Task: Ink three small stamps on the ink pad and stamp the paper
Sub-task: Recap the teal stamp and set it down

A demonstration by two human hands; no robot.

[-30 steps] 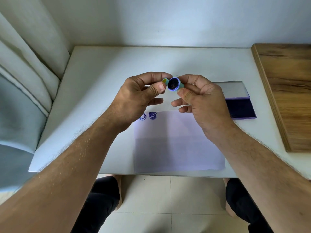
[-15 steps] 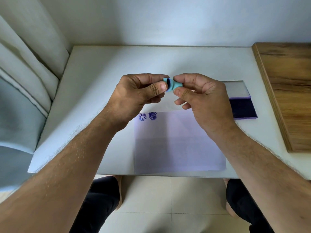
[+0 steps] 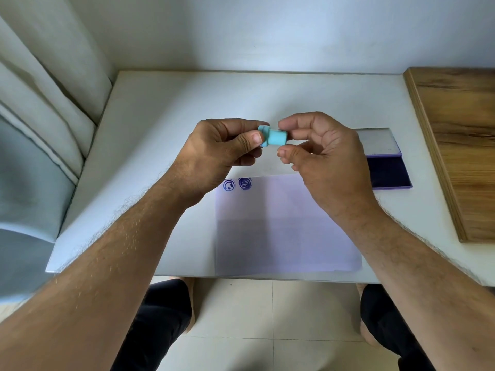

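A small teal stamp (image 3: pixel 274 137) lies sideways in the air above the white table (image 3: pixel 160 116). My left hand (image 3: pixel 214 153) pinches its left, flanged end between thumb and forefinger. My right hand (image 3: pixel 324 156) closes its fingertips loosely around the right end. Below the hands lies the white paper (image 3: pixel 286 226), with two round purple prints (image 3: pixel 237 184) at its top left corner. The open ink pad (image 3: pixel 388 172) with dark purple ink sits to the right, partly hidden by my right hand. No other stamps are in view.
The ink pad's raised lid (image 3: pixel 377 140) stands behind it. A wooden board (image 3: pixel 460 145) borders the table on the right. Pale curtains and a grey cushion (image 3: pixel 32 170) sit to the left. My knees show under the table's near edge.
The stamp was turned from facing the camera, inked face visible, to lying sideways. Both hands stayed in place; the right fingers have loosened around its end.
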